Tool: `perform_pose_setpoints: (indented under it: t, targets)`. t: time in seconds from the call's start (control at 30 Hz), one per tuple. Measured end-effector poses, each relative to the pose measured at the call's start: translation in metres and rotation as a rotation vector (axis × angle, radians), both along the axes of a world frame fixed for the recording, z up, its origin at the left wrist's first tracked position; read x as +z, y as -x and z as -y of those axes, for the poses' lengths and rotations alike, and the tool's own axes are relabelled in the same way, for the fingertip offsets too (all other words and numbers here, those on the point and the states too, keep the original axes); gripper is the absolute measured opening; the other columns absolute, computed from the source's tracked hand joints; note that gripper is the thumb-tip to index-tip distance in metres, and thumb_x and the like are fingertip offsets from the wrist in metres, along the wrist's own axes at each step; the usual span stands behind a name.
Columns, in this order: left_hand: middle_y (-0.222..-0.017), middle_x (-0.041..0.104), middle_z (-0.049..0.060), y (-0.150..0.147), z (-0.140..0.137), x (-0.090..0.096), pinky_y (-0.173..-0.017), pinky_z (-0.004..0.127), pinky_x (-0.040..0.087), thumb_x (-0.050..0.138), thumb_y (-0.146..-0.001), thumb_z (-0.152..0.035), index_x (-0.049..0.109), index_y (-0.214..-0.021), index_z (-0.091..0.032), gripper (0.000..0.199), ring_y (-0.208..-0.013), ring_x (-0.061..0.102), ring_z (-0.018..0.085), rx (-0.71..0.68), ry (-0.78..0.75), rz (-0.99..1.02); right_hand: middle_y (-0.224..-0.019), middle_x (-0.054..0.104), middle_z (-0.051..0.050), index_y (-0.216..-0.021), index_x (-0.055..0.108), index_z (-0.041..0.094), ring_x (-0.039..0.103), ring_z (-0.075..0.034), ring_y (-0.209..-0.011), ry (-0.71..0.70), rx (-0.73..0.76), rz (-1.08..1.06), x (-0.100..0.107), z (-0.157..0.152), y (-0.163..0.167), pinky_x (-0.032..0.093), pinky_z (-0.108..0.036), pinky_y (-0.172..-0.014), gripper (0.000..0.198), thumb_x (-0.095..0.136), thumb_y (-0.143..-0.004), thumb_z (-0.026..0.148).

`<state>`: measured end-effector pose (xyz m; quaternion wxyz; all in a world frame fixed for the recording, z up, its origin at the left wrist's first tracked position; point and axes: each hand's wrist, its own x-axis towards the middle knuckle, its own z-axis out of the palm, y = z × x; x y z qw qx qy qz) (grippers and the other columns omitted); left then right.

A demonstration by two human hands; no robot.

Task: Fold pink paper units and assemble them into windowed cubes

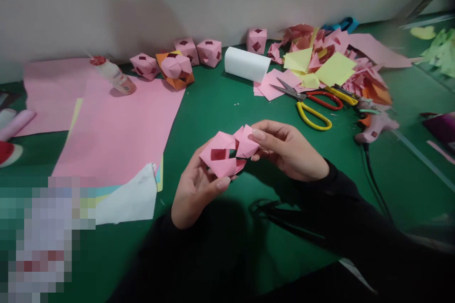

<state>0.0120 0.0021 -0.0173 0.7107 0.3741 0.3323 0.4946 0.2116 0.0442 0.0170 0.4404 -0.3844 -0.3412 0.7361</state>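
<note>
A pink folded-paper cube (221,170) with square gaps in its faces is held up over the table's middle. My left hand (195,187) cradles it from the left and below, thumb along its lower edge. Between the thumb and fingers of my right hand (287,149), a pointed part at the cube's right side is pinched. That side stands partly open, with a dark gap beside the pinched part. Whether this part is a separate folded piece or joined to the cube, I cannot tell. Parts of the left fingers are hidden behind the paper.
Several finished paper cubes (209,53) line the wall. A white roll (247,64), scissors (314,113), yellow sheets (336,70) and pink scraps lie behind my hands. At right is a pink glue gun (377,127) with a cord. Pink sheets (124,137) and a small bottle (115,75) are left.
</note>
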Motion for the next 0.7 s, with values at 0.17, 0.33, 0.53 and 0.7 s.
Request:
perform_pose_setpoints:
  t: [0.17,0.33,0.53,0.7]
  targets:
    - [-0.119,0.071,0.007,-0.0033,-0.0009,0.0028,-0.076,0.026,0.062,0.087,-0.070,-0.024,0.067,-0.115,-0.023,0.049,-0.095,0.071,0.020,0.036,0.056,-0.014,-0.071,0.073,0.002,-0.083,0.071,0.018,0.068,-0.007,-0.060,-0.015,0.042,0.010,-0.0018,0.0009,0.0002,0.057,-0.014,-0.059,0.017,0.081,-0.080,0.031]
    - [-0.121,0.072,0.009,-0.0041,-0.0012,0.0046,-0.084,0.028,0.060,0.087,-0.069,-0.021,0.065,-0.114,-0.020,0.050,-0.099,0.071,0.021,0.024,0.075,-0.045,-0.071,0.073,0.002,-0.085,0.070,0.018,0.069,-0.007,-0.062,-0.028,0.069,0.007,-0.0018,0.0022,0.0002,0.057,-0.015,-0.062,0.017,0.080,-0.081,0.030]
    - [-0.124,0.070,0.011,-0.0048,-0.0025,0.0046,-0.087,0.034,0.059,0.088,-0.067,-0.025,0.066,-0.110,-0.019,0.049,-0.104,0.070,0.026,0.020,0.098,-0.093,-0.075,0.075,0.000,-0.085,0.065,0.019,0.072,-0.011,-0.063,0.027,0.087,0.021,-0.0010,0.0024,0.0004,0.061,-0.021,-0.066,0.024,0.081,-0.079,0.035]
    - [-0.121,0.071,0.012,-0.0042,-0.0026,0.0045,-0.079,0.034,0.061,0.086,-0.070,-0.029,0.067,-0.110,-0.019,0.045,-0.099,0.072,0.027,-0.031,0.069,-0.073,-0.072,0.073,0.001,-0.083,0.065,0.021,0.070,-0.011,-0.064,-0.060,0.069,0.045,0.0005,0.0034,-0.0009,0.059,-0.023,-0.066,0.023,0.081,-0.078,0.037]
